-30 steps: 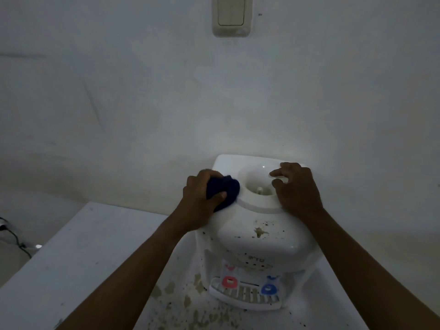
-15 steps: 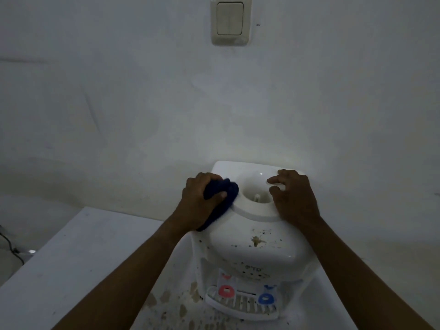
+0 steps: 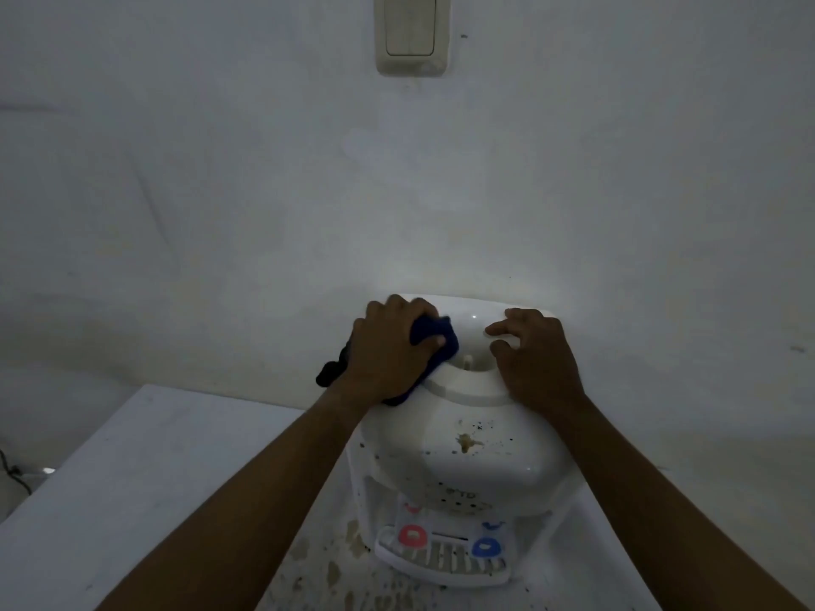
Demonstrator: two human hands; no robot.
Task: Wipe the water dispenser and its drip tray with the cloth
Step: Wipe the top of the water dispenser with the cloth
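A white tabletop water dispenser [image 3: 476,460] stands against the wall, its top speckled with brown stains. My left hand [image 3: 388,350] grips a dark blue cloth [image 3: 434,335] and presses it on the dispenser's top left, beside the round bottle well [image 3: 469,359]. Part of the cloth hangs out behind my wrist. My right hand [image 3: 536,359] rests on the top right rim of the well, fingers bent, holding nothing. Below the front sit a red tap [image 3: 411,534], a blue tap [image 3: 485,546] and the slotted drip tray [image 3: 445,566].
The dispenser stands on a white table [image 3: 145,487] with brown stains [image 3: 326,571] in front of it. A light switch [image 3: 411,33] is on the wall above. A cable [image 3: 13,471] lies at the far left beyond the table edge.
My left hand has slid with the cloth from the front left of the well toward the back left corner of the top. My right hand stayed on the right side.
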